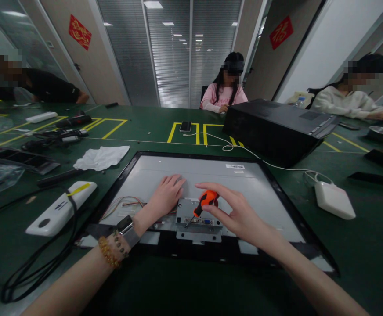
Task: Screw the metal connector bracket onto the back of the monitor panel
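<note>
A flat monitor panel [244, 184] lies face down on the green table, its grey metal back up. Near its front edge sits a small metal circuit-board cover [198, 217] with a blue port. My right hand [240, 215] pinches the orange handle of a screwdriver [202, 204], whose tip rests on the cover's left part. My left hand [165, 197] lies flat on the panel just left of the cover, fingers stretched out, with a watch and bead bracelets on the wrist. Thin coloured wires [125, 204] run out to the left of that hand.
A white oblong device [61, 208] with black cables lies at left, a crumpled white cloth [101, 158] behind it. A white adapter [334, 199] on a cord sits at right, a black case [277, 127] beyond. Three other people sit around the table; a phone [185, 126] lies mid-table.
</note>
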Motion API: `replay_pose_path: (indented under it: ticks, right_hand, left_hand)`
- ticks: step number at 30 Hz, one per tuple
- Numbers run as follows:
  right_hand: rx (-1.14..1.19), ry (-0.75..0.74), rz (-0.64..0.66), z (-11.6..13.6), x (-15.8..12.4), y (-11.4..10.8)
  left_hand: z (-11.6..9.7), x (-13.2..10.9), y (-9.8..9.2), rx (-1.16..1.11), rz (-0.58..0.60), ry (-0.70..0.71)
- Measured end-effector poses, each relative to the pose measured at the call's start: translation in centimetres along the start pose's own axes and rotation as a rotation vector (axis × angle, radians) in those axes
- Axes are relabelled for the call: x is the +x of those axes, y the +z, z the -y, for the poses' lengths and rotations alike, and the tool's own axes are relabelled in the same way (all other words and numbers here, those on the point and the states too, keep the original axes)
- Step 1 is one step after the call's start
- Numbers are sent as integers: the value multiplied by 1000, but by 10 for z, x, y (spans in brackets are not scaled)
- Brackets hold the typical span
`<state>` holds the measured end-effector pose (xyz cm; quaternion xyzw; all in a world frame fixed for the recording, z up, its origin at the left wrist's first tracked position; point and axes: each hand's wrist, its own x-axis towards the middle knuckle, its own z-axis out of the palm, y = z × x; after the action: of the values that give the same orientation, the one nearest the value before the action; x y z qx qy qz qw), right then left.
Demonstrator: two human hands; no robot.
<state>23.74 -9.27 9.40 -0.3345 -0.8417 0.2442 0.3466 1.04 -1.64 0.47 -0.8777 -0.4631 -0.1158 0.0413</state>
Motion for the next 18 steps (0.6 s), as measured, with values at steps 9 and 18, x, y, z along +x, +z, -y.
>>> replay_pose_path:
  ticks: [9, 18]
  right_hand:
    - [-40, 0, 27, 12, -4, -3]
    - [269, -34, -83, 10, 2, 1]
  left_hand:
    - [0, 1, 4, 21, 16, -10]
    - [0, 0, 5, 67, -41, 8]
